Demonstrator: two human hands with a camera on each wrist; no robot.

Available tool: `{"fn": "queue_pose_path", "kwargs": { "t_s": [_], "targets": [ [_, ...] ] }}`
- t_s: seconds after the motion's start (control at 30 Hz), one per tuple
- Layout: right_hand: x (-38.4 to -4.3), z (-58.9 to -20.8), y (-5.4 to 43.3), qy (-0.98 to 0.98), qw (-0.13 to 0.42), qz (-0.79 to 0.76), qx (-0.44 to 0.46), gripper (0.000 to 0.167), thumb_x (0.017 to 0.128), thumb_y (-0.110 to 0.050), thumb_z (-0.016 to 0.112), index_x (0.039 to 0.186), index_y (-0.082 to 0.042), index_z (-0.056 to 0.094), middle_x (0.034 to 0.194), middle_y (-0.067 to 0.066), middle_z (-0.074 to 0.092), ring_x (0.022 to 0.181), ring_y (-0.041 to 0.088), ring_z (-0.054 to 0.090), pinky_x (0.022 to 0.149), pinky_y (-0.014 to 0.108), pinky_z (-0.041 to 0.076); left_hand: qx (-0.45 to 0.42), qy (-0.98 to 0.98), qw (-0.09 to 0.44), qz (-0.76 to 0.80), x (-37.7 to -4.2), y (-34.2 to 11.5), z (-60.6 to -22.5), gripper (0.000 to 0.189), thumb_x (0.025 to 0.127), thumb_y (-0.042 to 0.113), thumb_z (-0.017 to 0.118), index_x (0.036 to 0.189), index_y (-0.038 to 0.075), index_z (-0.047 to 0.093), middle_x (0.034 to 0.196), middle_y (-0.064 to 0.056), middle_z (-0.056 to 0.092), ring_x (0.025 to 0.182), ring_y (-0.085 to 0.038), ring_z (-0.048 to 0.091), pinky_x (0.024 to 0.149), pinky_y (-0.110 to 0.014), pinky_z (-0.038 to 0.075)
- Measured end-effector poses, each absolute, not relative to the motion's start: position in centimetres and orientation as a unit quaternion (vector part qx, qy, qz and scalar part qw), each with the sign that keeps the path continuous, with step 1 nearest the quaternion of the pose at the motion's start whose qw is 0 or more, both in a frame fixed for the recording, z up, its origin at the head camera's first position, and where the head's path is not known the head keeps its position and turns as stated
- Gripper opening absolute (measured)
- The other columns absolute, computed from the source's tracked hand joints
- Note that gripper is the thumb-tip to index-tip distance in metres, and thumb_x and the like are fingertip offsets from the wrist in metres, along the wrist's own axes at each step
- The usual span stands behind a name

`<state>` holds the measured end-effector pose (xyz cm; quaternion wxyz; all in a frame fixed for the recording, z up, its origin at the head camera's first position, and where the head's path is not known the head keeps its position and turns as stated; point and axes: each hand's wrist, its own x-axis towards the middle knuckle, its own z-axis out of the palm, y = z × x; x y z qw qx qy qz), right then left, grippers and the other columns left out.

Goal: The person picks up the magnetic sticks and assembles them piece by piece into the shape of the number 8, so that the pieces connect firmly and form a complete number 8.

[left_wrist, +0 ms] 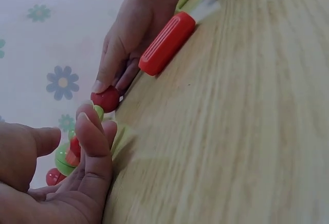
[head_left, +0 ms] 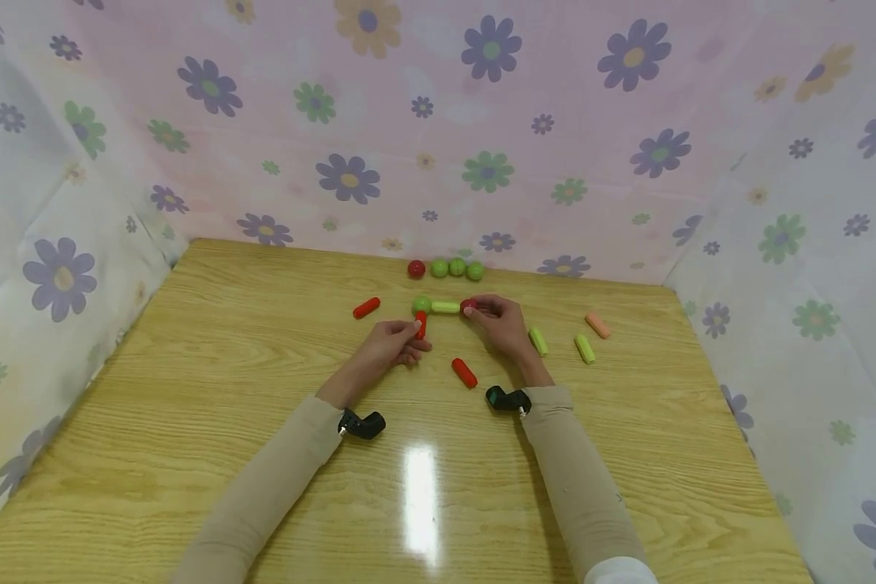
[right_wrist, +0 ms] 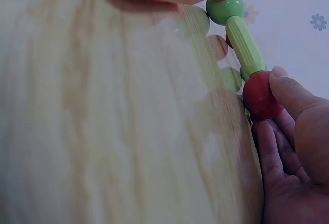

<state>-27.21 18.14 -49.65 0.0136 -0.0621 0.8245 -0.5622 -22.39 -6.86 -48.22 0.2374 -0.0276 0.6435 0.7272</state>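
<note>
Working over a wood table point(head_left: 292, 495), out toward its far edge. Pinching with the right hand point(head_left: 502, 326) — squeezing the red ball point(right_wrist: 257, 95) between thumb and fingers. Curving the left hand point(head_left: 381, 349) loosely around the red rod point(head_left: 422, 317), but showing a gap between thumb and fingers in the left wrist view, so not seeing any firm squeeze there.

Seeing the red rod meeting the near side of the green ball point(head_left: 421, 304), and the lime rod point(right_wrist: 244, 44) running from there across to the red ball. Probably seating that red rod, at a guess. For doing it well: gripping the rod along its sides, aiming straight at the ball's middle, pushing without wiggling. Bracing only from the red ball right now — so maybe letting the lime rod twist or pop off under the push. Likely doing better bracing right at the green ball. Also minding the loose rod point(head_left: 464, 373) nearby, and not bumping the row of balls point(head_left: 457, 267) just behind.
</note>
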Motion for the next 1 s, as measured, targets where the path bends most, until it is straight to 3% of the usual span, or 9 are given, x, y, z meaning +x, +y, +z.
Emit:
{"fn": "queue_pose_path", "kwargs": {
  "t_s": [0.3,0.5,1.0],
  "targets": [
    [-27.2,-49.6,18.1,0.826,0.013,-0.560,-0.064,0.035,0.097,-0.022,0.072,0.124,-0.001,0.069,0.119,0.018,0.070,0.111,0.028,0.065,0.098,0.035,0.052,0.001,0.673,0.225,0.704,-20.8,-8.4,-48.4,0.047,0.109,0.021,0.051,0.143,-0.012,0.044,0.093,-0.012,0.073,0.069,-0.011,0.064,0.062,-0.021,0.053],
    [-27.0,-49.6,18.1,0.828,0.013,-0.557,-0.064,0.036,0.098,-0.023,0.071,0.125,0.001,0.068,0.121,0.020,0.069,0.112,0.030,0.065,0.097,0.035,0.052,0.026,0.687,0.212,0.695,-20.5,-9.4,-48.6,0.045,0.108,0.020,0.053,0.140,-0.011,0.047,0.095,-0.014,0.072,0.068,-0.011,0.064,0.062,-0.022,0.054],
    [-26.7,-49.6,18.1,0.813,0.019,-0.579,-0.064,0.035,0.098,-0.018,0.070,0.127,0.002,0.067,0.122,0.021,0.067,0.112,0.028,0.064,0.092,0.023,0.053,0.075,0.708,0.107,0.694,-23.0,-9.6,-49.2,0.039,0.107,0.017,0.054,0.138,-0.007,0.052,0.109,-0.030,0.067,0.068,-0.014,0.062,0.060,-0.023,0.054]
  ]
}}
